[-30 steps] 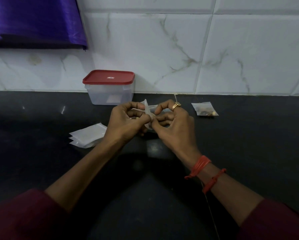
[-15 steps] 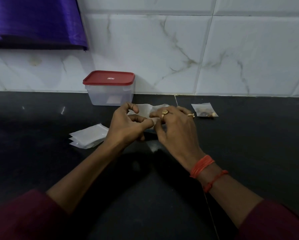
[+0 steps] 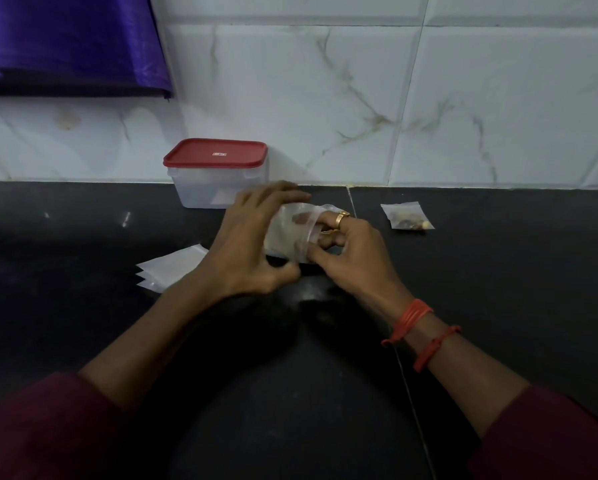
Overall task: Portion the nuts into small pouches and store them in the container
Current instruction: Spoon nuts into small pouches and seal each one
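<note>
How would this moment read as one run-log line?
left hand: holds clear pouch | right hand: pinches its edge | filled pouch: on counter | container: lid on

L hand (image 3: 252, 244), R hand (image 3: 356, 252) close together, fingers curled.

One container (image 3: 214, 188), one filled pouch (image 3: 406, 216), one held pouch (image 3: 287, 233), one pouch stack (image 3: 173, 270), two hands (image 3: 252, 244) (image 3: 353, 251)
</note>
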